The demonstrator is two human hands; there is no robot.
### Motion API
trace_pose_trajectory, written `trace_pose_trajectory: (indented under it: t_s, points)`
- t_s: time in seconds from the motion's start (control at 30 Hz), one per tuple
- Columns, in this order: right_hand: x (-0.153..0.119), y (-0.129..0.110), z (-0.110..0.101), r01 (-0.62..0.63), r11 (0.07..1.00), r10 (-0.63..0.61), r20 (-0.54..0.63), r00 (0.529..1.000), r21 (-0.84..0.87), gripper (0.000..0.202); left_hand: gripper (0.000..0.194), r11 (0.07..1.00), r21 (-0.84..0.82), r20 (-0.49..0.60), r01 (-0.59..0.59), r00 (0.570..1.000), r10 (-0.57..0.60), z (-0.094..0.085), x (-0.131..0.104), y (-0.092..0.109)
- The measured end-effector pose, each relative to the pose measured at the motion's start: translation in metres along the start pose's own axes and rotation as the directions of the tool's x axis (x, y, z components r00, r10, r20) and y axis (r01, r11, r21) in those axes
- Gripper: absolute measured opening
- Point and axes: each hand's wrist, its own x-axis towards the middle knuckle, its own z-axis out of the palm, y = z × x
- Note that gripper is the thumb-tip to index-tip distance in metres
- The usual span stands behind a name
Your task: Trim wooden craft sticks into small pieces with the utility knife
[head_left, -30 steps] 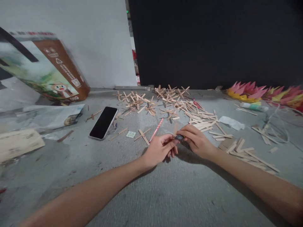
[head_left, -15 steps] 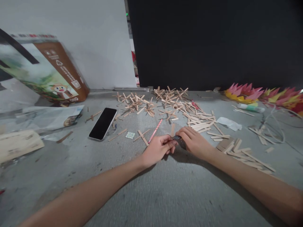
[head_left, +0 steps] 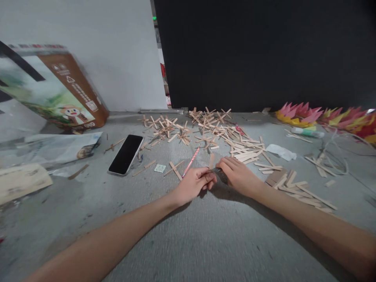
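My left hand (head_left: 192,185) is closed in a pinch near the middle of the table. A pale wooden craft stick (head_left: 212,159) runs up and away from its fingertips. Close beside it, my right hand (head_left: 237,175) curls over a dark, flat tool (head_left: 221,175) whose kind I cannot make out; its front end meets the left fingertips. Just left of the hands lie a red-and-white patterned pencil-like stick (head_left: 190,161) and two crossed wooden sticks (head_left: 175,170). Beyond them is a heap of star-shaped stick pieces (head_left: 205,121).
Loose craft sticks (head_left: 246,150) spread behind and right of my right hand. A phone (head_left: 126,154), a small patterned square (head_left: 160,168) and a printed bag (head_left: 70,98) are at left. Pink-and-yellow paper crowns (head_left: 299,113), a glue tube (head_left: 308,132) and a cable (head_left: 346,156) sit at right.
The whole view has shifted slightly left. The dark tool has tilted a little between my hands, which otherwise keep nearly the same place and hold.
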Motion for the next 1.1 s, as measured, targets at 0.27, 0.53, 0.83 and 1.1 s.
trace_pose_trajectory:
  t_s: [0.27, 0.53, 0.83, 1.1]
  points:
    - [-0.004, 0.014, 0.004, -0.111, 0.993, 0.106, -0.104, 0.989, -0.046, 0.032, 0.044, 0.993, -0.028, -0.141, -0.113, 0.984, 0.108, 0.005, -0.003, 0.003]
    - [0.002, 0.014, -0.013, -0.322, 0.944, 0.33, -0.198, 0.923, 0.074, 0.023, 0.062, 0.999, 0.034, -0.167, -0.037, 0.985, 0.042, 0.008, -0.005, -0.001]
    - [0.024, 0.016, -0.083, -0.451, 0.883, 0.441, 0.098, 0.892, 0.129, 0.036, 0.053, 1.0, 0.007, -0.197, -0.006, 0.98, 0.007, 0.015, -0.004, 0.0]
    - [-0.005, 0.018, -0.094, -0.428, 0.895, 0.388, 0.255, 0.886, 0.127, 0.038, 0.071, 0.954, 0.279, -0.092, -0.111, 0.986, 0.142, 0.011, -0.009, 0.005]
